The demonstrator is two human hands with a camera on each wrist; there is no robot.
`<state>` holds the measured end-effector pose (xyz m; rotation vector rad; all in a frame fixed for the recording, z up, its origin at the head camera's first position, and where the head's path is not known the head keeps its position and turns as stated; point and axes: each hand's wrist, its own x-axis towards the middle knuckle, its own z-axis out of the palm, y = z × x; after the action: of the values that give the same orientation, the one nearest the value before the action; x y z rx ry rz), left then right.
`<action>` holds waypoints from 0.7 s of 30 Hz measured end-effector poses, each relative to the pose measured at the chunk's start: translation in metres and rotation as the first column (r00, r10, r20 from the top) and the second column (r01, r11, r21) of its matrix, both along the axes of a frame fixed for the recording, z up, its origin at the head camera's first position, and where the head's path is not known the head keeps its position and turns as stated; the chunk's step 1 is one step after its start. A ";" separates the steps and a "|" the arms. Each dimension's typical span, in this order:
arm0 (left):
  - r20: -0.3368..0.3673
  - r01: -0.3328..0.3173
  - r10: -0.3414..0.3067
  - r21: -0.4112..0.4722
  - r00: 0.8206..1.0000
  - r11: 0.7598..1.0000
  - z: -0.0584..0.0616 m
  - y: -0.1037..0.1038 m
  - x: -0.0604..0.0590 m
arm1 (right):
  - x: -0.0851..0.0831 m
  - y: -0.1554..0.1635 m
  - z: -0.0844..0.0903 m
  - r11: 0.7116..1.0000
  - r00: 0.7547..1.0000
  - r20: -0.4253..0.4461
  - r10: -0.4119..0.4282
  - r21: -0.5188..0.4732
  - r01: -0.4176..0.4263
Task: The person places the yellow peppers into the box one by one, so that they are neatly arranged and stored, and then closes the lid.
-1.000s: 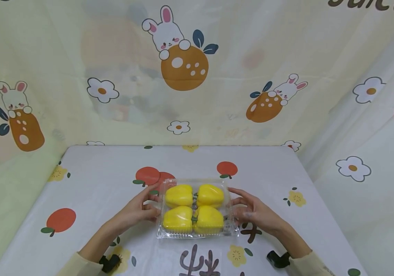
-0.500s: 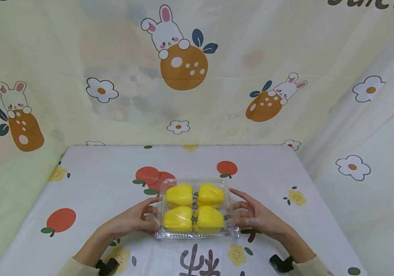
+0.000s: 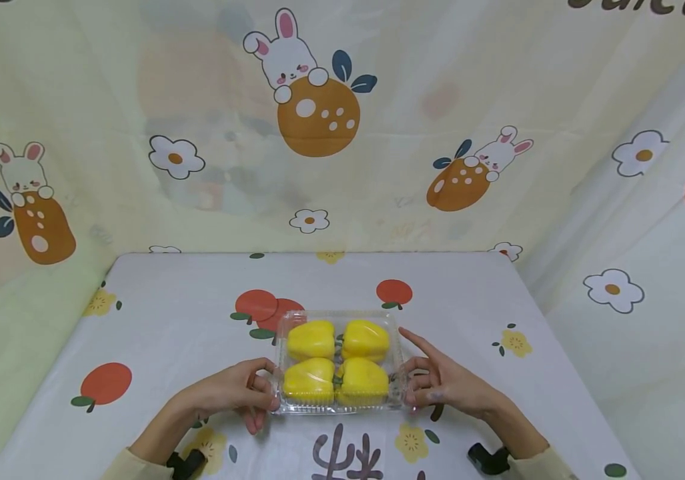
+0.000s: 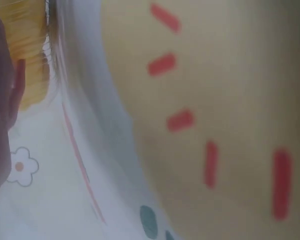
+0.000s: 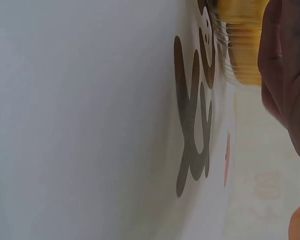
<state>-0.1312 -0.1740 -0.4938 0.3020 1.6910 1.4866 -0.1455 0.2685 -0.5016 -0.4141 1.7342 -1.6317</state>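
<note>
In the head view a clear plastic clamshell box (image 3: 342, 408) lies on the table, its lid down. Inside it sit several yellow bell peppers (image 3: 309, 381) with green stems. My left hand (image 3: 231, 390) is at the box's front left corner, thumb and index finger pinching the edge while other fingers hang below. At the right side my right hand (image 3: 453, 383) pinches the edge near the front corner, its index finger stretched along the side. Both wrist views catch only part of the hand and the box; the exact finger contact is hidden there.
A white printed cloth (image 3: 168, 307) covers the table. Behind it and at both sides hang patterned curtains (image 3: 378, 193). Dark wrist camera mounts (image 3: 489, 459) sit at the sleeves.
My left hand has slid toward the front left corner, its index finger drawn back from the far side. My right thumb has come down to the front right corner. The box stays put.
</note>
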 end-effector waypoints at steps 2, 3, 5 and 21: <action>0.000 0.007 -0.007 0.003 1.000 1.000 0.000 0.001 -0.001 | 0.000 0.000 0.000 1.000 1.000 -0.004 -0.004 0.000 0.004; 0.002 0.013 -0.013 0.005 1.000 1.000 -0.001 0.001 -0.002 | -0.001 -0.001 0.000 1.000 1.000 -0.004 -0.005 0.000 0.005; -0.001 0.027 -0.027 0.007 1.000 1.000 -0.001 0.000 -0.003 | -0.001 -0.001 0.000 1.000 1.000 0.000 -0.013 0.001 0.013; -0.085 0.009 -0.017 -0.089 0.996 0.996 0.000 -0.004 -0.017 | -0.010 -0.014 0.000 0.987 0.992 -0.044 -0.119 0.104 0.123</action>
<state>-0.1485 -0.1775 -0.4938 0.3331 1.8141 1.4026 -0.1558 0.2548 -0.5012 -0.2954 1.8974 -1.6159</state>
